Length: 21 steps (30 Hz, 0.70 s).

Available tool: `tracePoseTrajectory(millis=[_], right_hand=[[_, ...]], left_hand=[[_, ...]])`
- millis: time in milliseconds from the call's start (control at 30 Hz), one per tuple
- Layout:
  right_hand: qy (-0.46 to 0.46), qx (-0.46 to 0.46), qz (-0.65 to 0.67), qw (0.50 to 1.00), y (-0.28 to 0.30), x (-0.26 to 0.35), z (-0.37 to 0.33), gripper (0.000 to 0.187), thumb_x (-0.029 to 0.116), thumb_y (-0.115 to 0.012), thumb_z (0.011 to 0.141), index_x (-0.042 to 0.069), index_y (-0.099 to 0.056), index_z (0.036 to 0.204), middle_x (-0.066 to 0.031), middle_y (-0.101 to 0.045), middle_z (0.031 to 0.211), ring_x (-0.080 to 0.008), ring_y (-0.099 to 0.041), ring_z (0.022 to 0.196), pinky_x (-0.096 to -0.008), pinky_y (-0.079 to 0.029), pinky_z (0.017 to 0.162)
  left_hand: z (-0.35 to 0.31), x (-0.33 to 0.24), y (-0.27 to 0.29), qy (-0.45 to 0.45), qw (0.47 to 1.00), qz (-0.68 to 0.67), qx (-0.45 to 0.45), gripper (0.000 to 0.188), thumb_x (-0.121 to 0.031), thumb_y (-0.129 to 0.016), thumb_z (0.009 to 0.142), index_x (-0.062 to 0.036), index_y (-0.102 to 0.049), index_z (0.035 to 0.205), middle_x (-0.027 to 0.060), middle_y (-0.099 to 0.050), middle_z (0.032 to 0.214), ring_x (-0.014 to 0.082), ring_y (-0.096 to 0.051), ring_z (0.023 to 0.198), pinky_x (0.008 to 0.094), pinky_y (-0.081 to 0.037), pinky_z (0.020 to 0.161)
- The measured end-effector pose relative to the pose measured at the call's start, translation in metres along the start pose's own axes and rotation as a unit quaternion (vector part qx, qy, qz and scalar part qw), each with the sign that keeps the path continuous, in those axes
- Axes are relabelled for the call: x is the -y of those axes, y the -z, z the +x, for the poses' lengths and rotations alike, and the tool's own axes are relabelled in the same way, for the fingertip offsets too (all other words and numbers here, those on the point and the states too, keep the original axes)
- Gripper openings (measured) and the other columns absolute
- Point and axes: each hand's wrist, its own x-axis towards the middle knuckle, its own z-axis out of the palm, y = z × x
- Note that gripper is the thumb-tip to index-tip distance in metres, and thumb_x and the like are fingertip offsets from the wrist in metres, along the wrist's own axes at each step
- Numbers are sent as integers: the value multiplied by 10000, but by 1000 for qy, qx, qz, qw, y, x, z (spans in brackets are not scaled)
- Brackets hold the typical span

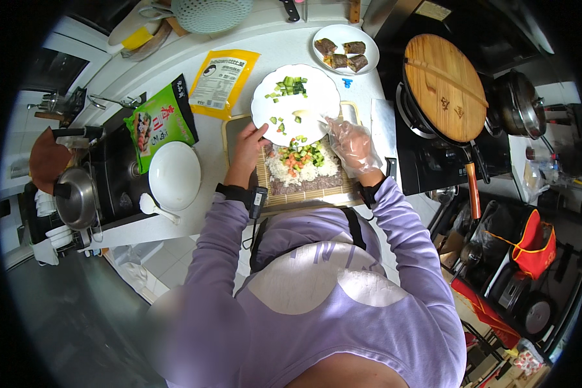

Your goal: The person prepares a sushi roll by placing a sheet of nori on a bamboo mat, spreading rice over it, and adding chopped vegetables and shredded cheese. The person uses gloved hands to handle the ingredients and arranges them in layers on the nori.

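My left hand (246, 149) grips the near left edge of a white scalloped plate (266, 100), which is tilted toward me. Diced cucumber (291, 85) lies scattered on it. In a clear plastic glove, my right hand (354, 147) is closed round a white spoon (309, 117) whose bowl is over the plate. Just below the plate, a bamboo rolling mat (313, 199) bears a dark seaweed sheet (291, 188) with white rice (331, 169) spread over it. Chopped green and orange-pink filling (297, 161) sits on the rice; the plate partly hides its far side.
A plate of cut rolls (374, 48) stands at the back right, beside a wok with a wooden lid (443, 87) on the hob. A knife (385, 129) lies right of the mat. Leftward are a yellow packet (223, 81), a green packet (158, 123), a white bowl (174, 176) and a rice paddle (150, 205).
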Motion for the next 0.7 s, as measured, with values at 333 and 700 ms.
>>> tracePoseTrajectory(millis=[333, 700], right_hand=[[84, 88, -220, 968, -10, -4, -19, 392, 120, -450, 917, 51, -454, 1303, -104, -527, 1137, -207, -568, 973, -294, -488, 872], [224, -143, -667, 697, -9, 11, 17, 443, 103, -494, 866, 81, -472, 1308, -97, -582, 1001, -185, -593, 880, -289, -496, 700]], left_hand=[[5, -1, -12, -14, 999, -36, -19, 267, -96, -564, 923, -29, -585, 1181, 56, -622, 1125, 154, -597, 1006, 323, -503, 832], [2, 0, -20, -3, 1000, -8, -6, 245, -121, -615, 894, -41, -630, 1126, 42, -654, 1031, 132, -623, 868, 273, -510, 698]])
